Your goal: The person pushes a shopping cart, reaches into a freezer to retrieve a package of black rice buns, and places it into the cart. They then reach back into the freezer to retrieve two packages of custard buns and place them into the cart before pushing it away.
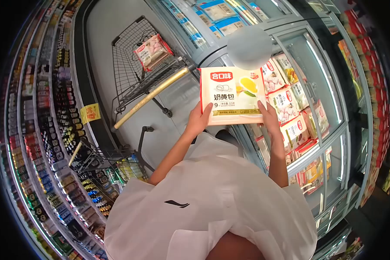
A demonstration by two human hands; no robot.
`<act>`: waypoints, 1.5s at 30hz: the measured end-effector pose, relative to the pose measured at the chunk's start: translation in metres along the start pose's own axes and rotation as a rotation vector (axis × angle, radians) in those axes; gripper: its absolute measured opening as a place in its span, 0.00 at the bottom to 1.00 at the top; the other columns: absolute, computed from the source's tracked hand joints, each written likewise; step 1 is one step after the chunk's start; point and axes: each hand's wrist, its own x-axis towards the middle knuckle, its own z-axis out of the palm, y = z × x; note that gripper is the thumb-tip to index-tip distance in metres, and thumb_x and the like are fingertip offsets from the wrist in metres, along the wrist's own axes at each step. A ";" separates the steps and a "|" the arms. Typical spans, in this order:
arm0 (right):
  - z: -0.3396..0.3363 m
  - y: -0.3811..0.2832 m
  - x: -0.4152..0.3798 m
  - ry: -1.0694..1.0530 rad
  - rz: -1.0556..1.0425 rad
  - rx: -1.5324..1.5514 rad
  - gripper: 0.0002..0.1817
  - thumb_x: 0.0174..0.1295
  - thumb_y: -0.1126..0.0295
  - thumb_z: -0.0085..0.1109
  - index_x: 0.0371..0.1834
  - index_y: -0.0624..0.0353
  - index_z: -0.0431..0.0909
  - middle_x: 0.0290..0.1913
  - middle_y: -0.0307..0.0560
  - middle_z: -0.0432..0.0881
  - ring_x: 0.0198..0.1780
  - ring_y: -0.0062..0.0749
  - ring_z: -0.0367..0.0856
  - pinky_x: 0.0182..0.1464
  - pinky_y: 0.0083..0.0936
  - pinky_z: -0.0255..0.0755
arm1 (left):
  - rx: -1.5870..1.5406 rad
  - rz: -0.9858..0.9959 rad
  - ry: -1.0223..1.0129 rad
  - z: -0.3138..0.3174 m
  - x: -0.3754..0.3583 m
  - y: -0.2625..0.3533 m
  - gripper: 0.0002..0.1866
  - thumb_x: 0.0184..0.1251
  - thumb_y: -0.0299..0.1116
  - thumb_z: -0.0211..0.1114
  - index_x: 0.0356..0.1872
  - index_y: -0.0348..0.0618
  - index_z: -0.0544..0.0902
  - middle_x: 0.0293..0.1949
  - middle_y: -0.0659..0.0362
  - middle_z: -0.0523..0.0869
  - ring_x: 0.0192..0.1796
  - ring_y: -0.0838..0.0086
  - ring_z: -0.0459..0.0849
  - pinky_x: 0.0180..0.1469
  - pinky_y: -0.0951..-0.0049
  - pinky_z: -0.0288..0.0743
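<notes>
A cream-and-red bag of custard buns [232, 93] is held up in front of my chest, its printed front facing me. My left hand [200, 117] grips the lower left edge, thumb on the front and fingers behind. On the lower right side, my right hand [269, 116] holds it the same way, fingers mostly hidden. Just beyond my right hand, several similar bags [286, 106] lie in a glass-topped freezer [307, 56]. To the upper left stands a wire shopping cart [130, 56] with a yellow handle [151, 97]. A red-and-white bag [153, 52] lies in it.
Shelves of bottles and jars [60, 130] curve along the left, with a yellow price tag [90, 113]. A second cart [102, 162] with goods stands at lower left. More freezer bins with blue packs [219, 13] are at the top. A grey blurred patch covers a spot above the bag.
</notes>
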 end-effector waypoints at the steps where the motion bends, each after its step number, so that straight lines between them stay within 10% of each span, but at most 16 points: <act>1: 0.027 -0.010 0.000 0.020 -0.088 -0.025 0.20 0.72 0.52 0.56 0.52 0.57 0.78 0.26 0.35 0.80 0.17 0.15 0.72 0.16 0.14 0.61 | -0.031 0.006 0.033 -0.025 -0.007 -0.003 0.24 0.76 0.45 0.57 0.59 0.33 0.76 0.44 0.43 0.88 0.44 0.58 0.88 0.48 0.62 0.78; 12: 0.284 -0.059 -0.023 -0.202 -0.251 -0.027 0.21 0.71 0.63 0.60 0.61 0.64 0.71 0.34 0.43 0.84 0.25 0.21 0.79 0.27 0.17 0.71 | -0.279 -0.059 0.371 -0.268 -0.040 -0.047 0.27 0.67 0.37 0.70 0.60 0.33 0.72 0.51 0.51 0.84 0.53 0.70 0.83 0.56 0.70 0.75; 20: 0.356 -0.098 0.010 -0.227 -0.169 -0.056 0.21 0.68 0.64 0.64 0.59 0.63 0.72 0.39 0.47 0.85 0.30 0.26 0.85 0.32 0.19 0.76 | -0.465 -0.191 0.401 -0.322 -0.025 -0.056 0.26 0.67 0.36 0.70 0.61 0.34 0.72 0.55 0.53 0.82 0.55 0.73 0.80 0.60 0.72 0.72; 31: 0.445 -0.124 0.231 -0.225 -0.095 -0.358 0.22 0.63 0.62 0.68 0.53 0.67 0.75 0.40 0.47 0.82 0.26 0.24 0.84 0.29 0.21 0.79 | -0.345 -0.112 0.465 -0.384 0.196 -0.128 0.19 0.72 0.34 0.59 0.59 0.34 0.74 0.53 0.45 0.84 0.55 0.61 0.83 0.60 0.65 0.72; 36: 0.526 -0.091 0.382 -0.109 -0.381 -0.967 0.19 0.63 0.67 0.63 0.55 0.64 0.75 0.48 0.57 0.80 0.44 0.51 0.84 0.47 0.41 0.78 | -0.421 -0.425 0.363 -0.417 0.338 -0.207 0.22 0.69 0.25 0.57 0.64 0.37 0.72 0.56 0.51 0.82 0.57 0.66 0.80 0.60 0.68 0.71; 39: 0.575 -0.070 0.444 -0.027 -0.542 -0.767 0.19 0.64 0.69 0.58 0.56 0.65 0.74 0.53 0.61 0.78 0.54 0.61 0.77 0.56 0.47 0.72 | -0.411 -0.423 0.364 -0.431 0.412 -0.250 0.25 0.69 0.23 0.56 0.67 0.40 0.69 0.54 0.53 0.82 0.52 0.71 0.80 0.56 0.68 0.73; 43: 0.612 -0.004 0.521 -0.032 -0.538 -0.808 0.21 0.64 0.71 0.57 0.58 0.68 0.72 0.53 0.66 0.76 0.55 0.60 0.77 0.58 0.47 0.72 | -0.387 -0.449 0.546 -0.426 0.473 -0.319 0.27 0.65 0.24 0.58 0.67 0.45 0.71 0.58 0.48 0.82 0.60 0.59 0.81 0.61 0.63 0.73; 45: 0.615 0.022 0.549 -0.071 -0.437 -0.890 0.22 0.63 0.71 0.59 0.59 0.67 0.72 0.52 0.69 0.78 0.55 0.59 0.78 0.59 0.46 0.72 | 0.112 -0.657 0.472 -0.422 0.486 -0.323 0.31 0.62 0.28 0.61 0.69 0.47 0.68 0.56 0.45 0.83 0.58 0.53 0.83 0.59 0.58 0.75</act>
